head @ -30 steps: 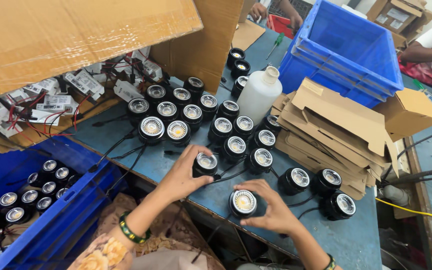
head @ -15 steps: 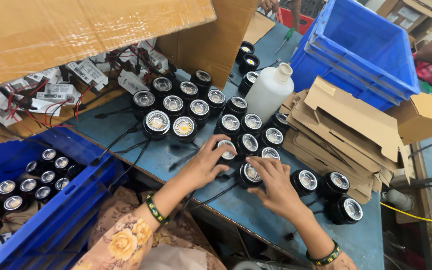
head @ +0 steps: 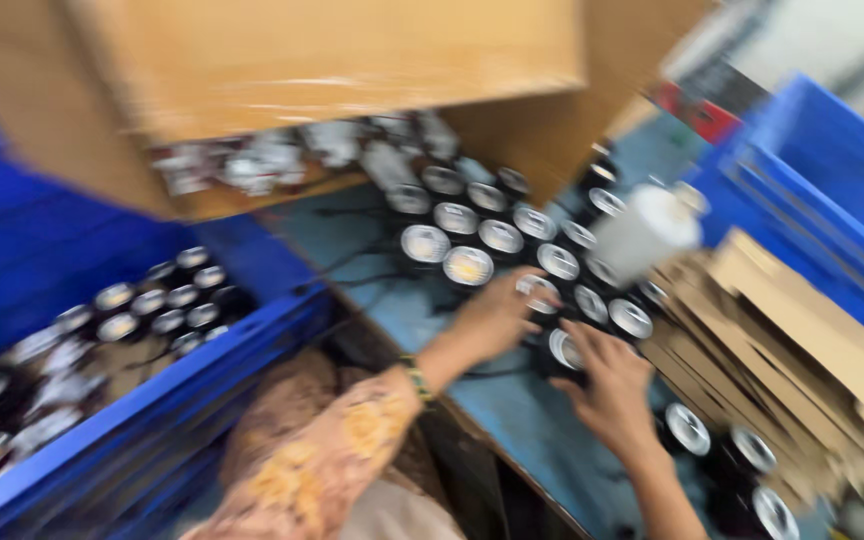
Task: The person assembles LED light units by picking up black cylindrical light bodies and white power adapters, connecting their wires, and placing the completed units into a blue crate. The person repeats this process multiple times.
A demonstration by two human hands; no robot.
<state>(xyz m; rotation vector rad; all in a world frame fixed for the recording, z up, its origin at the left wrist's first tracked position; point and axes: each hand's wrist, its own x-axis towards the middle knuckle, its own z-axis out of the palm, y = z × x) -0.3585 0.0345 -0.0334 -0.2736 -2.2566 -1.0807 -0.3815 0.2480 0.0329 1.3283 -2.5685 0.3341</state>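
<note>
Frame is motion-blurred, so detail is limited. Left hand is palm-down on the blue table, fingers reaching over a round black spotlight at the near edge of the cluster; can't tell if they're pinching it or just resting on it. Right hand sits just beside, fingers loosely spread and curled over another black spotlight right under the fingertips. Looks like contact, grip unclear.

Beyond the fingertips: rows of the same lamps, lenses up, packed close, black leads trailing toward the wrists. White plastic bottle stands just past the right fingers. Flattened cardboard stack to the right of that hand, more lamps by the forearm. Blue crate of lamps off the left elbow.

Risks, as I read it: lamps are tight, so pulling one by hand could snag a lead and drag neighbours over. A knock could tip the bottle. Fingertips on a lens could smear it.
</note>
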